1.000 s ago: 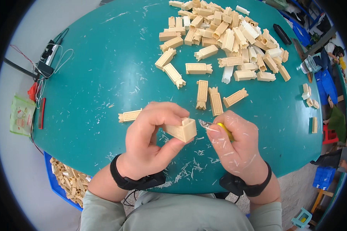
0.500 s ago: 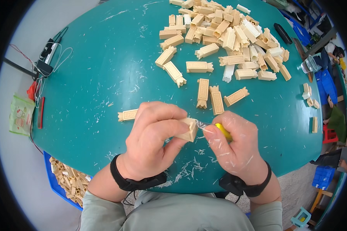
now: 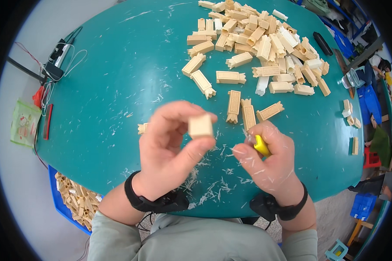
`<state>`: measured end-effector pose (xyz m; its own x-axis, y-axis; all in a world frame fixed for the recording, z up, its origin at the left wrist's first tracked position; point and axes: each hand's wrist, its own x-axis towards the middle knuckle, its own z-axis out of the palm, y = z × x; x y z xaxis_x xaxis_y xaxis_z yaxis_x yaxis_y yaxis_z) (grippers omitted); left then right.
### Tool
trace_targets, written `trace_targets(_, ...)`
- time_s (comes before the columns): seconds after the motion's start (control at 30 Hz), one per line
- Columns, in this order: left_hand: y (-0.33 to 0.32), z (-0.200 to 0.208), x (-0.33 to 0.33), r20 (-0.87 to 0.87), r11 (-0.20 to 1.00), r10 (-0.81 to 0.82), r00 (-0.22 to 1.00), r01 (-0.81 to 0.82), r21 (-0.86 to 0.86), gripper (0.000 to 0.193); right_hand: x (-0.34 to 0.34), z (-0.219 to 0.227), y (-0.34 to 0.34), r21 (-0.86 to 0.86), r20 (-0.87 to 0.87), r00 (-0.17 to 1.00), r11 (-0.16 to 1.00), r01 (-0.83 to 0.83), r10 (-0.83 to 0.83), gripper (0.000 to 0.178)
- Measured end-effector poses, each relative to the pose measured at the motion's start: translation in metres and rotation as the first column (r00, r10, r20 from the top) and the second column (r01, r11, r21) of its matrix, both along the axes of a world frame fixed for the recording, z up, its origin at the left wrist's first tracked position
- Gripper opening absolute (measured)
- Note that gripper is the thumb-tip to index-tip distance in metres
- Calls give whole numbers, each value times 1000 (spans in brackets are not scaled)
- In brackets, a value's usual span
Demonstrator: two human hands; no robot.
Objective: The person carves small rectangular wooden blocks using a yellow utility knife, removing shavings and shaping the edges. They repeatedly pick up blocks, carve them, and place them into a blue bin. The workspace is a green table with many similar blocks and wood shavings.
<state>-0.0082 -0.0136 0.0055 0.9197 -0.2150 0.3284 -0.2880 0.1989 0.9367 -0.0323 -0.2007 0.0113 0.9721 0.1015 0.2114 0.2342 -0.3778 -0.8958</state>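
Observation:
My left hand (image 3: 170, 148) holds a small pale wooden block (image 3: 201, 125) between thumb and fingers, its square end turned up toward the camera, raised above the round teal table (image 3: 117, 78). My right hand (image 3: 268, 163) is closed around a yellow-handled cutting tool (image 3: 261, 145); its blade is hidden by the fingers. The two hands are slightly apart, above a scatter of pale shavings (image 3: 209, 187) near the table's front edge. Another block (image 3: 142, 128) peeks out behind my left hand.
A heap of similar carved wooden blocks (image 3: 265, 48) covers the far right of the table, with three blocks (image 3: 248, 111) just beyond my hands. A blue crate of blocks (image 3: 76, 202) sits below the table's left edge. Cables and a charger (image 3: 56, 61) lie far left.
My left hand has lifted the block up and away from the tool and turned its end toward the camera. My right hand has stayed low with the tool.

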Motion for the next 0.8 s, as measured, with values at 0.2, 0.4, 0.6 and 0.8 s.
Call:
trace_targets(0.2, -6, 1, -1, -508, 900, -258, 821, 14, -435, 33, -3, -7, 1, 12, 37, 999, 1000, 21, -22, 19)
trace_targets(0.4, -9, 2, -7, -380, 930, -358, 853, 287, -231, 53, -2, -4, -3, 26, 67, 998, 999, 18, -20, 18)
trace_targets(0.6, -4, 1, -6, -216, 925, -379, 900, 372, -75, 49, -2, -3, -4, 24, 89, 996, 1000, -14, 11, 21)
trace_targets(0.8, -2, -13, -6, -54, 994, -90, 994, 93, 61, 42, -5, 2, 0, 95, 85, 995, 994, 44, -53, 25)
